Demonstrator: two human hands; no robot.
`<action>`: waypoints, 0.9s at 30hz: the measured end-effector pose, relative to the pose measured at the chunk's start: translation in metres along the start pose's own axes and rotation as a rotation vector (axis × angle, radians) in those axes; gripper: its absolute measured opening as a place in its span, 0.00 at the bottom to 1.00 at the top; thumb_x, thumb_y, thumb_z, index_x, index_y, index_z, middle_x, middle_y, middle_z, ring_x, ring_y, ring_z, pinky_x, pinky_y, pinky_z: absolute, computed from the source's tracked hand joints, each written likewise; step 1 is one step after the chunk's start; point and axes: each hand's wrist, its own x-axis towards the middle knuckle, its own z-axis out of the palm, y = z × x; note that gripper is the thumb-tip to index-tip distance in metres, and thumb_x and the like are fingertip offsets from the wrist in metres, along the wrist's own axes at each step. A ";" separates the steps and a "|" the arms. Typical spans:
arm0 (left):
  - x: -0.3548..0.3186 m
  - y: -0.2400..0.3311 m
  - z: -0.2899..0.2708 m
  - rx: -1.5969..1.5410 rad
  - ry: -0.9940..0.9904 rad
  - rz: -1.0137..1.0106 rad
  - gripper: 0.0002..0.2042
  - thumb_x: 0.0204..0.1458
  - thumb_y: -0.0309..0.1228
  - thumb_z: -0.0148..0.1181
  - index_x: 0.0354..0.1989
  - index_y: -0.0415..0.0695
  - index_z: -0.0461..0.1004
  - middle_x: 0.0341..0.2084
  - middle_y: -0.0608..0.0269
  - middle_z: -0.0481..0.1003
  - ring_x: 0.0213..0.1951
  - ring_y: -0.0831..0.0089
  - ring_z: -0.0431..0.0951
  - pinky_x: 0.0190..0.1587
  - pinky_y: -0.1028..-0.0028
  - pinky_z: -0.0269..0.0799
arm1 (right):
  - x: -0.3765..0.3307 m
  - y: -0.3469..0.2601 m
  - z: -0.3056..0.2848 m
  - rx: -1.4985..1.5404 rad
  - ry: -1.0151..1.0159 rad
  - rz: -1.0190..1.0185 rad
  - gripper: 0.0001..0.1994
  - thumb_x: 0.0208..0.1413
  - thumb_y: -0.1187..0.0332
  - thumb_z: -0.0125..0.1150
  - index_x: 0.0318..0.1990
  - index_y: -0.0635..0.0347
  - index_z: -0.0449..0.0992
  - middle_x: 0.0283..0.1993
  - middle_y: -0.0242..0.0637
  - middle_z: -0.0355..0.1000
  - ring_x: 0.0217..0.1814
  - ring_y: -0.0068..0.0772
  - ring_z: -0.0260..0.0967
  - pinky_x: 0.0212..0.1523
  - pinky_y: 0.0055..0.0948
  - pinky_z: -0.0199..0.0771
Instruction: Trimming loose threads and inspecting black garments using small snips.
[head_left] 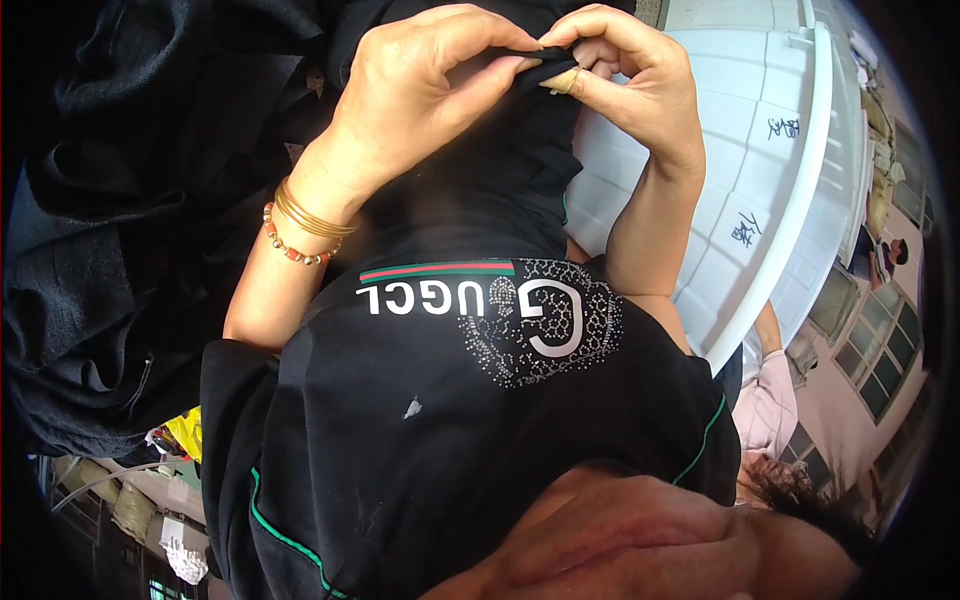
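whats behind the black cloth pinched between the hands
More dark fabric shows behind the black cloth, which the left hand and right hand pinch. Whatever that fabric covers can't be seen.

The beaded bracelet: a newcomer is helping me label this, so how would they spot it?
Start at the left hand, upper centre, which pinches black cloth. Move down to its wrist, where the beaded bracelet sits. Unlike the smooth gold bangles nearer the hand, this one is strung with orange-red and gold beads.
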 end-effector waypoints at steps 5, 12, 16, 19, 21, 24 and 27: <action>-0.001 -0.003 0.000 -0.031 -0.013 0.008 0.09 0.48 0.19 0.66 0.38 0.39 0.81 0.35 0.58 0.82 0.39 0.69 0.83 0.42 0.76 0.79 | 0.001 0.001 0.005 0.092 0.026 -0.043 0.10 0.46 0.80 0.71 0.37 0.65 0.78 0.26 0.21 0.68 0.21 0.04 0.57 0.20 0.09 0.53; -0.001 -0.007 -0.001 -0.037 0.017 0.024 0.08 0.49 0.19 0.66 0.39 0.39 0.81 0.36 0.58 0.82 0.39 0.69 0.83 0.43 0.75 0.79 | 0.000 0.003 0.010 0.142 0.075 -0.014 0.10 0.46 0.80 0.71 0.37 0.65 0.77 0.25 0.22 0.69 0.22 0.04 0.59 0.20 0.09 0.56; -0.001 -0.006 0.000 -0.075 0.011 0.027 0.08 0.49 0.19 0.66 0.38 0.38 0.81 0.35 0.58 0.82 0.38 0.68 0.83 0.42 0.75 0.79 | -0.001 0.005 0.011 0.227 0.064 0.005 0.10 0.47 0.80 0.71 0.36 0.65 0.75 0.26 0.24 0.70 0.22 0.05 0.62 0.21 0.09 0.58; -0.004 -0.007 0.000 -0.083 0.018 0.029 0.08 0.48 0.19 0.66 0.38 0.37 0.81 0.35 0.57 0.82 0.38 0.68 0.83 0.41 0.75 0.79 | 0.020 0.051 0.020 0.427 -0.008 -0.357 0.10 0.47 0.79 0.71 0.35 0.65 0.75 0.26 0.25 0.71 0.23 0.06 0.63 0.21 0.09 0.59; -0.004 -0.008 0.001 -0.094 0.018 0.029 0.08 0.48 0.18 0.66 0.38 0.37 0.81 0.35 0.57 0.82 0.38 0.68 0.83 0.41 0.75 0.79 | 0.025 0.066 0.024 0.571 -0.065 -0.722 0.11 0.47 0.79 0.71 0.35 0.65 0.75 0.26 0.25 0.71 0.23 0.07 0.64 0.21 0.09 0.59; 0.000 -0.004 0.003 -0.115 0.027 0.051 0.08 0.48 0.18 0.66 0.37 0.37 0.81 0.34 0.57 0.82 0.37 0.68 0.83 0.41 0.76 0.79 | 0.013 0.049 0.016 0.553 -0.075 -0.686 0.10 0.47 0.80 0.71 0.35 0.65 0.74 0.27 0.25 0.71 0.23 0.08 0.65 0.21 0.09 0.60; 0.001 -0.001 0.004 -0.067 0.038 0.066 0.08 0.47 0.17 0.66 0.37 0.37 0.81 0.34 0.57 0.82 0.37 0.68 0.83 0.41 0.76 0.79 | 0.001 0.023 0.014 0.350 0.051 0.041 0.09 0.48 0.81 0.69 0.35 0.65 0.74 0.27 0.26 0.72 0.23 0.09 0.66 0.21 0.10 0.62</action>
